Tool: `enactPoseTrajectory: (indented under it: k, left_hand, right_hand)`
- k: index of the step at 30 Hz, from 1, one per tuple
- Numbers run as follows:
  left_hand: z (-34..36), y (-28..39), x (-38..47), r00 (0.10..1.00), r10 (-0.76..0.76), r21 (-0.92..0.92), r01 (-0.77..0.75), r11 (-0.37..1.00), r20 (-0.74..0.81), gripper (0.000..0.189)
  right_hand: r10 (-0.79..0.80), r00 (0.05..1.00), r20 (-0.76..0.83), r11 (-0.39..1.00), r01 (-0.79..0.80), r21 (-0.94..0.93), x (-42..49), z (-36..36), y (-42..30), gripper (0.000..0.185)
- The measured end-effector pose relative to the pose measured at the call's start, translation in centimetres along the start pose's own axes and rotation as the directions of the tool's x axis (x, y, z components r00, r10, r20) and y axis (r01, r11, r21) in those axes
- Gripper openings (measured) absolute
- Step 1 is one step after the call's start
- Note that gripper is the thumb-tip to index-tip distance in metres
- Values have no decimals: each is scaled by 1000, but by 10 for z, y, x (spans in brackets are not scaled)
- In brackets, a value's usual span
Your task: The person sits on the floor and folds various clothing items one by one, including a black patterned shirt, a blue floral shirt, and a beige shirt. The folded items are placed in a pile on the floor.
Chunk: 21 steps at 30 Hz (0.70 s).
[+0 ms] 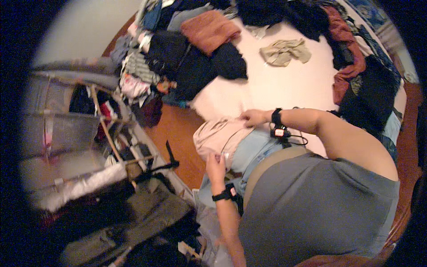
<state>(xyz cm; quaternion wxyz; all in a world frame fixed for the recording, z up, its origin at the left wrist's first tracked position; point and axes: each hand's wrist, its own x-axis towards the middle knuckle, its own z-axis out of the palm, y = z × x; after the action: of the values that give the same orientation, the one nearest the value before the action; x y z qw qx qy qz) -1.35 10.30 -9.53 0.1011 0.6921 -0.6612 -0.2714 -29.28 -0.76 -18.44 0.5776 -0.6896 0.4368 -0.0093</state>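
A light pink garment (pixel 222 135) lies bunched over the front of my light blue jeans, at the near edge of a pale bed sheet (pixel 287 86). My left hand (pixel 217 165) grips its lower edge, where a small white tag shows. The upper edge near the sheet is pinched in the fingers of my right hand (pixel 255 118). Both wrists wear black straps with small devices, and a cable loops from the right one. A crumpled beige cloth (pixel 285 52) rests on the sheet beyond.
Dark clothes (pixel 196 63) and a folded rust-coloured cloth (pixel 210 30) are piled at the bed's far left. More dark garments (pixel 370 93) line its right side. A rack with wooden bars (pixel 106 130) and hanging clothes stands at left, beside a strip of wooden floor (pixel 180 143).
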Motion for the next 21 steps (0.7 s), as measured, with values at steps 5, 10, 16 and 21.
enactPoseTrajectory:
  k: [5, 10, 16, 21]
  left_hand:
    - [6, -1, -5, 973, -23, -121, -5, 993, -229, 25]
    - [3, -4, -6, 978, -106, -103, 88, 991, -182, 20]
    - [-9, 3, -11, 915, -60, -159, -4, 987, -399, 14]
    - [-6, 5, -8, 959, -38, -170, -11, 985, -279, 14]
  right_hand:
    - [75, 951, -301, 929, 43, 367, -2, 0, -6, 37]
    - [53, 978, -200, 992, -29, 123, -11, -6, -36, 45]
    - [-553, 763, -335, 815, 410, -411, -13, -1, -68, 43]
    - [-477, 863, -165, 837, 389, -386, 2, 8, -83, 22]
